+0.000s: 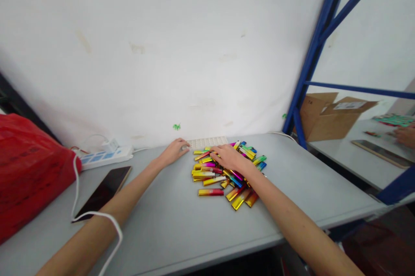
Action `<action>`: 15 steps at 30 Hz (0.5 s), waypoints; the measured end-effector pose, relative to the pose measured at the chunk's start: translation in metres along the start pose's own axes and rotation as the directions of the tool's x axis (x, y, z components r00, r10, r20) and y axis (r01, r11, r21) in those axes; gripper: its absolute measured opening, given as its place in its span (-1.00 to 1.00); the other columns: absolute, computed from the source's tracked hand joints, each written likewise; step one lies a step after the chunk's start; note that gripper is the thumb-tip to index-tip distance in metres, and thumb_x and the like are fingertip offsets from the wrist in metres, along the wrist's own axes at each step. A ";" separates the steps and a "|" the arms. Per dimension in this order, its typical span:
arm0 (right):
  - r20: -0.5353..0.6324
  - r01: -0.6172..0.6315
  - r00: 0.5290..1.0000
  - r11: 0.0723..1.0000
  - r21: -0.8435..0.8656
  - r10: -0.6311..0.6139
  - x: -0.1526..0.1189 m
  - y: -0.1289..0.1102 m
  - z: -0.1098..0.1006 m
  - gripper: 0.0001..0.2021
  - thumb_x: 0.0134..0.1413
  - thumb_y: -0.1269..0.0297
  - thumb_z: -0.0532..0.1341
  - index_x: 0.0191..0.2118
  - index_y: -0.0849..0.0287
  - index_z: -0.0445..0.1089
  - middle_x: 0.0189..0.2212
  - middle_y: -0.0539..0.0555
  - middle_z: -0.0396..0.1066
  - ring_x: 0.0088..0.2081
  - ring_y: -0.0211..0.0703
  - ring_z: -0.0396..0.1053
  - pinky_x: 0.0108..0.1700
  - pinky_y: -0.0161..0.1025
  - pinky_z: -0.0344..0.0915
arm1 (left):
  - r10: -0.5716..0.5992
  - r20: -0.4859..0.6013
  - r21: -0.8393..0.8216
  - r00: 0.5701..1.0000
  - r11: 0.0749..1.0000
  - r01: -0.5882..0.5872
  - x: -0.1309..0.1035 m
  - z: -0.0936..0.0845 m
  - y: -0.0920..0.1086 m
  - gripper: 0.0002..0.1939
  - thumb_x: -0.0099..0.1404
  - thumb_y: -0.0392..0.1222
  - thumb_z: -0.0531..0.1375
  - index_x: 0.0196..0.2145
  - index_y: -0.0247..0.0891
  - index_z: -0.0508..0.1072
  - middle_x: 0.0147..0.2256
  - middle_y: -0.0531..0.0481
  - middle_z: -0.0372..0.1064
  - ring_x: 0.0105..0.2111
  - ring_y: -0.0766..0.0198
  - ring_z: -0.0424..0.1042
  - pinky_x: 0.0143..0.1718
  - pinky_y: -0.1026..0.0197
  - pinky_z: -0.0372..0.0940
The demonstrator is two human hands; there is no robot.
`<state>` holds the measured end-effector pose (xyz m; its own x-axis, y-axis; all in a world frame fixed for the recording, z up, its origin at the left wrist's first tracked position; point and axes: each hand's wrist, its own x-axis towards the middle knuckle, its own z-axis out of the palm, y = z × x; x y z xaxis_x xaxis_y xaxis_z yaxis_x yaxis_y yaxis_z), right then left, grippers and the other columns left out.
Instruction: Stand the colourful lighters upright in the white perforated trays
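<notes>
A loose pile of shiny lighters [210,181], gold with red, pink, green and blue ends, lies on the grey table. My right hand [227,157] is over the upper part of the pile, palm down, fingers slightly apart and touching lighters. Any lighter under those fingers is hidden. Behind the pile, against the wall, is a white tray [207,142] that looks like a grid of small cells. At its left end is my left hand [177,150], thumb and fingers apart with nothing visible between them; whether it touches the tray I cannot tell.
A dark phone-like slab [103,191] and a white cable [78,185] lie left, the cable crossing my left forearm. Behind them are a power strip [106,157] and a red bag [29,172]. Right, beyond a blue frame [311,51], stand a cardboard box [333,120] and another person's hand [407,135].
</notes>
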<state>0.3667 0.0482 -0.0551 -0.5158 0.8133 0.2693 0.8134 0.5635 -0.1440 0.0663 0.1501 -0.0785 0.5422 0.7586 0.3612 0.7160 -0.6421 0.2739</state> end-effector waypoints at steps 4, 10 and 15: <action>-0.016 -0.020 1.000 1.000 0.014 0.020 0.000 -0.002 -0.001 -0.64 0.55 0.15 0.02 0.07 0.18 0.52 -0.04 0.22 0.60 0.02 -0.04 0.53 0.17 -0.19 0.24 | 0.008 -0.040 0.030 0.999 1.000 -0.007 0.004 0.000 0.004 -0.65 0.32 -0.02 0.19 -0.04 -0.24 0.56 -0.05 -0.20 0.50 -0.01 -0.02 0.49 0.17 -0.08 0.37; -0.147 -0.136 0.981 0.989 -0.057 0.127 0.000 0.002 -0.010 -0.61 0.57 0.21 -0.04 0.05 0.23 0.51 0.03 0.26 0.55 0.11 0.01 0.45 0.21 -0.14 0.21 | 0.094 -0.048 0.054 0.994 0.994 -0.092 0.043 0.013 0.036 -0.73 0.41 -0.07 0.18 -0.06 -0.18 0.61 -0.04 -0.15 0.52 0.00 0.02 0.49 0.17 -0.02 0.35; -0.210 -0.295 0.940 0.950 -0.100 0.270 -0.003 0.017 -0.021 -0.60 0.57 0.18 -0.06 0.04 0.22 0.50 0.03 0.27 0.52 0.11 0.03 0.42 0.22 -0.11 0.19 | 0.132 0.044 0.101 0.990 0.986 -0.136 0.083 0.037 0.058 -0.85 0.32 -0.14 0.28 -0.27 -0.20 0.66 -0.18 -0.13 0.57 -0.10 0.06 0.52 0.09 0.08 0.37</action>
<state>0.3877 0.0519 -0.0380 -0.2088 0.8857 0.4146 0.9520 0.2811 -0.1211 0.1690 0.1803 -0.0653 0.6511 0.6712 0.3543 0.6764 -0.7249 0.1305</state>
